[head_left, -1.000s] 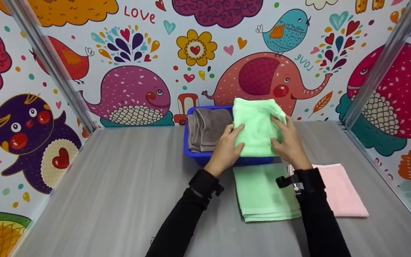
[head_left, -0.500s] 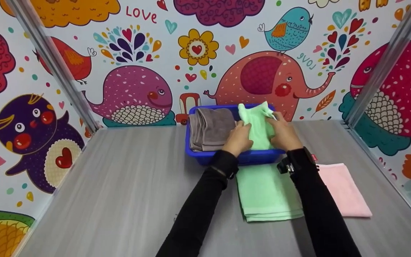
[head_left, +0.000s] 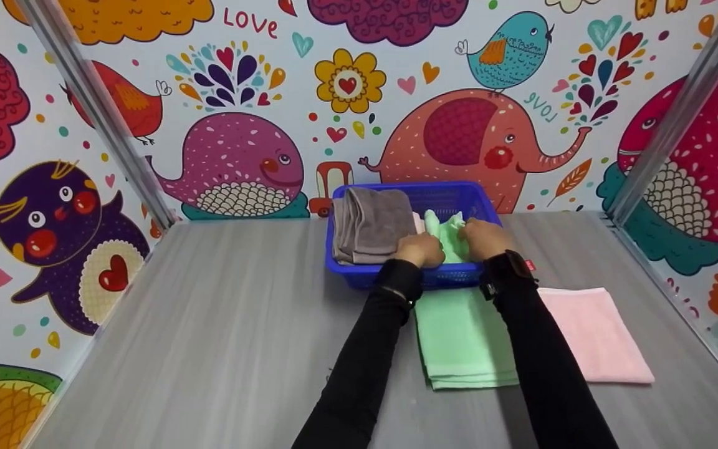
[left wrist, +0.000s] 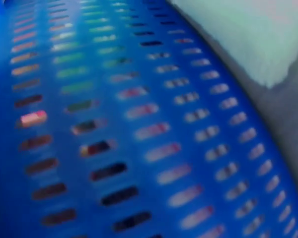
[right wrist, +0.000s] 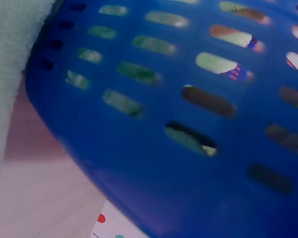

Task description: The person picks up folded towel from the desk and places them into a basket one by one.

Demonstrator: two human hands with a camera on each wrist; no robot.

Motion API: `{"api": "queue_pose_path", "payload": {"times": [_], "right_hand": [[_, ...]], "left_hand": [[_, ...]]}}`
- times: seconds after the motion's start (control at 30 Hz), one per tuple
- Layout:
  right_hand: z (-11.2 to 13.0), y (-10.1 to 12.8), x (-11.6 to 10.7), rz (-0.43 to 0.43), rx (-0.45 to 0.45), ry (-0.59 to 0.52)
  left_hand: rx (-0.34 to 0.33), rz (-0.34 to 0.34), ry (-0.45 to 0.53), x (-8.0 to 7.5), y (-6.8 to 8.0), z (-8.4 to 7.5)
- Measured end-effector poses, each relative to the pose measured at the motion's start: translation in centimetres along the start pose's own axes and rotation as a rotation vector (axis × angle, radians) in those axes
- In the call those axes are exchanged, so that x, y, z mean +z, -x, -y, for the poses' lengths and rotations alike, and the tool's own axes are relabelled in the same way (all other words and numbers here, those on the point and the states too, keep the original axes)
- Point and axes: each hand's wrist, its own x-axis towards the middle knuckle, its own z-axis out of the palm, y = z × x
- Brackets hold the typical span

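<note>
A blue slotted basket (head_left: 459,194) stands at the back of the table against the wall. A folded grey towel (head_left: 371,226) lies upright in its left part. Both hands are down inside the basket's middle, gripping a folded light green towel (head_left: 448,232) between them: my left hand (head_left: 422,248) on its left side, my right hand (head_left: 482,238) on its right. Only the towel's top shows. A sliver of pink cloth (head_left: 418,219) shows between the grey and green towels. The wrist views show only the basket wall (left wrist: 114,139) (right wrist: 188,124) up close, with neither hand in view.
A second folded green towel (head_left: 465,340) lies on the grey table in front of the basket, under my forearms. A folded pink towel (head_left: 593,333) lies to its right. Patterned walls with metal posts (head_left: 103,125) enclose the table on three sides.
The green towel was held above the basket's right part; both hands have lowered it into the basket beside the grey towel, and it now stands narrower and mostly below the rim.
</note>
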Motion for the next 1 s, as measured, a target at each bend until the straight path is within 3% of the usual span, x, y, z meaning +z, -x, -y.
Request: {"api": "queue_pose_path", "payload": {"times": [0.17,0.3,0.5,0.83,0.9,1.0], "right_hand": [[0.7,-0.4,1.0,-0.039,0.018,0.057],[1.7,-0.4,0.6,0.042,0.094,0.107],[2.6,-0.4,0.1,0.126,0.174,0.131],[2.9,-0.4,0.3,0.122,0.198,0.127],[2.8,-0.4,0.3,0.110,0.189,0.125],[2.5,-0.5,0.5,0.076,0.181,0.116]], "left_hand": [[-0.035,0.078,0.080,0.1,0.5,0.0],[-0.064,0.114,0.190,0.2,0.7,0.0],[-0.071,0.130,0.230,0.4,0.7,-0.1],[-0.068,0.020,0.138,0.9,0.6,-0.4],[-0.039,-0.022,0.114,1.0,0.6,-0.5],[0.019,-0.142,0.091,1.2,0.8,-0.7]]}}
